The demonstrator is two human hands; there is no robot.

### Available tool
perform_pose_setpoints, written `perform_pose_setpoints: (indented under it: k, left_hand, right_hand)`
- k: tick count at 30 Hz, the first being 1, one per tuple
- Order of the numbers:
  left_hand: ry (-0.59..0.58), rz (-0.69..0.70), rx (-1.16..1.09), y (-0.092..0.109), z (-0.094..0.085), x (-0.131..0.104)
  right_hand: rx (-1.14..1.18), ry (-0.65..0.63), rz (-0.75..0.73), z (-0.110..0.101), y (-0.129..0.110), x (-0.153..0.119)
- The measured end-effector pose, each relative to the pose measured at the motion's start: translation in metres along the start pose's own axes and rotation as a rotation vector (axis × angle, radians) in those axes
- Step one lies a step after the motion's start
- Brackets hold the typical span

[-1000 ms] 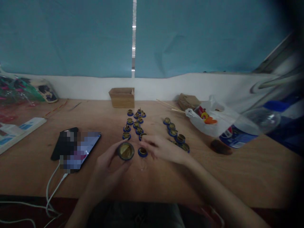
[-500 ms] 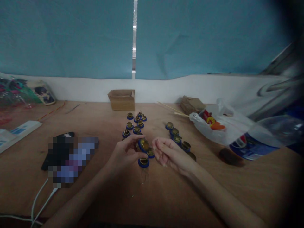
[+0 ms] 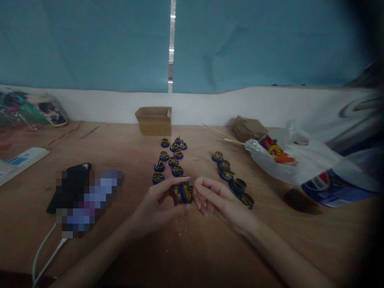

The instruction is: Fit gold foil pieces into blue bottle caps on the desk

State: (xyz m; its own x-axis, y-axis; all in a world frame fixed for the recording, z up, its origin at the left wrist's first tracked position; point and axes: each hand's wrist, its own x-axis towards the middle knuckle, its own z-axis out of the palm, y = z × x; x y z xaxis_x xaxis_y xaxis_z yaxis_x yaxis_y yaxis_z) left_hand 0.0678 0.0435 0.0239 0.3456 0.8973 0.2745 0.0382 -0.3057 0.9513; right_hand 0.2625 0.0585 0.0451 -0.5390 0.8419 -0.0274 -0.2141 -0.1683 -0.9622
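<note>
My left hand grips a round gold-coloured piece with a blue rim between thumb and fingers, tilted so that its rim stands nearly upright. Close to its right side is my right hand, its thumb and fingertips pinched together; anything between them is too small to make out. Several like pieces lie beyond the left hand, many with a raised gold strip across the middle. Another slanting row of these pieces lies beyond the right hand. Thin rings, faint to see, rest on the table below the held piece.
An open cardboard box stands at the back. On the right are a brown paper packet, thin sticks, a plastic bag and a blue-labelled bottle. Phones with white cables and a power strip lie left.
The held piece has turned in my left hand from facing up to nearly edge-on. My right hand's fingers have come closer to it. The view has shifted slightly.
</note>
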Motion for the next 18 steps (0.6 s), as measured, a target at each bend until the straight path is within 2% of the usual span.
perform_pose_setpoints:
  k: [4,10,18]
  left_hand:
    - [-0.001,0.013,0.008,0.002,0.0001,-0.0008]
    - [0.017,0.055,0.022,0.0042,0.0021,-0.004]
    - [0.049,0.149,0.071,-0.0011,-0.0001,-0.0049]
  right_hand:
    - [-0.138,0.006,-0.055,0.0034,-0.0016,-0.0027]
    - [-0.26,0.003,-0.036,0.0052,-0.0043,-0.0075]
    - [-0.369,-0.016,-0.149,0.0099,0.0028,-0.0103]
